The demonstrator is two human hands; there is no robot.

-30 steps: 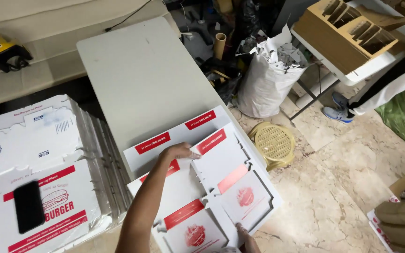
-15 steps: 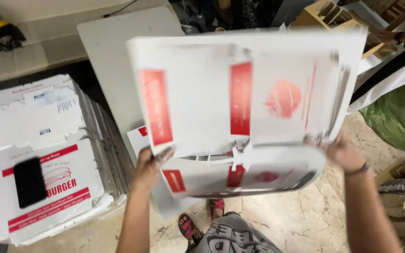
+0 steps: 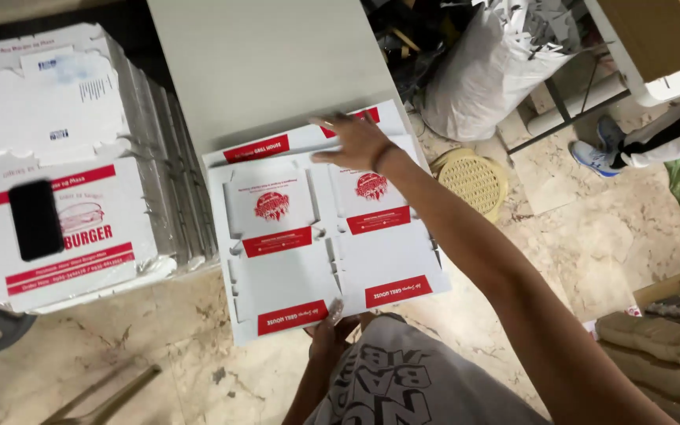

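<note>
Far left: we see a stack of flat white boxes (image 3: 57,157) with red bands, standing beside the desk (image 3: 277,63); a black phone (image 3: 35,219) lies on top of it.
Box blank: we have a flat white cardboard sheet (image 3: 316,244) with red labels lying on the near edge of the desk, over another sheet of the same kind; its long axis runs away from us.
Left hand: our left hand (image 3: 330,327) pinches the near edge of the sheet, thumb on top, the other fingers hidden below.
Right hand: our right hand (image 3: 353,142) lies spread and flat on the far right corner of the sheet.
Key relation: the sheet lies between both hands, and the left hand is the nearer to us.
Right: a white bag (image 3: 489,71) and a round yellow grid (image 3: 472,179) are on the floor, well apart from the sheet.
</note>
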